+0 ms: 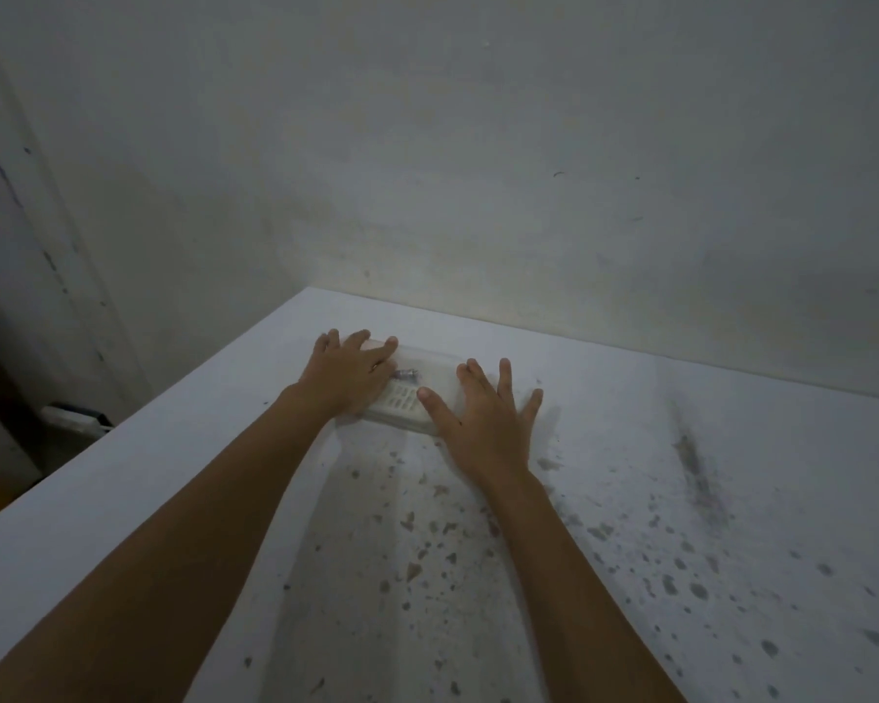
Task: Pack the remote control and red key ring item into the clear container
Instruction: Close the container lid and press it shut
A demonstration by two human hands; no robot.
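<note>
Clear plastic container (417, 383) lying near the tabletop's (681, 499) far edge, toward its far-left corner, white remote control (401, 401) visible inside; left hand (348, 370) and right hand (483, 416) flat, fingers spread, pressing its top, gripping nothing; speckled near and right areas bare.

Stained white table (630, 525); dim, scuffed wall (427, 144).

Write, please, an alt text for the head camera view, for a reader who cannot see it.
Two bare hands, the left hand and the right hand, press flat on a clear container that lies on a stained white table near a wall. Between the hands, a white remote control and a small metal part show through the plastic.
</note>
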